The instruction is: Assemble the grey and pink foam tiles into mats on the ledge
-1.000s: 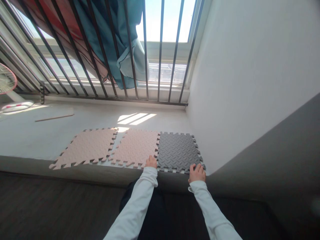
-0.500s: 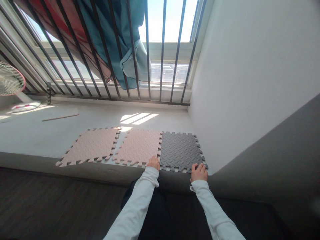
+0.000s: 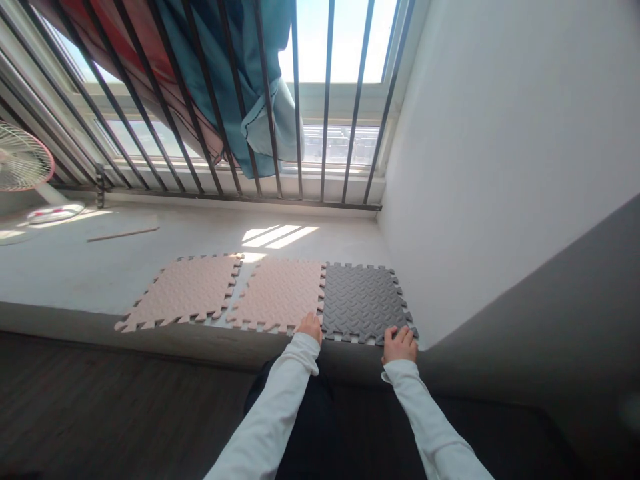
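Note:
Three foam mat tiles with jigsaw edges lie in a row on a pale ledge. At the right is a dark grey foam mat tile (image 3: 364, 300), its left edge against the middle pink foam mat tile (image 3: 280, 293). My left hand (image 3: 309, 328) is closed at the near right corner of the middle pink tile, beside the seam. My right hand (image 3: 400, 344) has its fingers curled over the near right corner of the grey tile. A narrow gap separates the left pink foam mat tile (image 3: 185, 290) from the middle one. Both hands hide the corners under them.
Black metal bars (image 3: 265, 199) run along the back of the ledge (image 3: 60, 280), before a window and a bunched curtain (image 3: 220, 80). A fan (image 3: 25, 160) and a thin stick (image 3: 123, 235) are at the left. A white wall (image 3: 500, 167) rises at the right.
The whole view has shifted very slightly. Both hands stay at the same tile corners, and the tiles look unmoved on the ledge.

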### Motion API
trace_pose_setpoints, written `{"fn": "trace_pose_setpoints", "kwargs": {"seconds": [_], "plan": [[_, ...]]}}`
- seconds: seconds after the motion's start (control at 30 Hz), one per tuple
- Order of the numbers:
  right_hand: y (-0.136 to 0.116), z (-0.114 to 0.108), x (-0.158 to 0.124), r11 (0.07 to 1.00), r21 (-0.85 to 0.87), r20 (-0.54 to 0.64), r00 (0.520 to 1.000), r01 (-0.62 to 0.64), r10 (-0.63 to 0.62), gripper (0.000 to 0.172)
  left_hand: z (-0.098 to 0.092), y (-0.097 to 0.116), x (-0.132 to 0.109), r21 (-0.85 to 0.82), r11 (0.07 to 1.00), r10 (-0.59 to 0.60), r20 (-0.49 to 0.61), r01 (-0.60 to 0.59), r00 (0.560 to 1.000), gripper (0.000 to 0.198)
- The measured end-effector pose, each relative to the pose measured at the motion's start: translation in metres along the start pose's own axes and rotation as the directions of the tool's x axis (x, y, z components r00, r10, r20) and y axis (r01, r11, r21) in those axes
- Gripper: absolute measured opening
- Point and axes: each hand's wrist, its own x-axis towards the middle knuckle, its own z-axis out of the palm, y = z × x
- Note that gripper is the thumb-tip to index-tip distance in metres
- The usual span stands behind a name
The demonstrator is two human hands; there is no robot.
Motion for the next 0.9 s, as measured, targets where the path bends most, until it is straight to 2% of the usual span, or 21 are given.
{"fn": "trace_pose_setpoints", "kwargs": {"seconds": [0.67, 0.9], "plan": [[-0.001, 0.0, 0.0, 1.0, 0.015, 0.004, 1.0, -0.003, 0.003, 0.054, 0.011, -0.001, 0.004, -0.051, 0.998, -0.026, -0.014, 0.025, 1.0, 0.031], [-0.001, 0.001, -0.001, 0.999, 0.05, 0.009, 1.0, 0.003, -0.004, 0.058, 0.009, -0.001, 0.004, -0.026, 0.999, -0.026, -0.004, 0.026, 1.0, 0.031]]}}
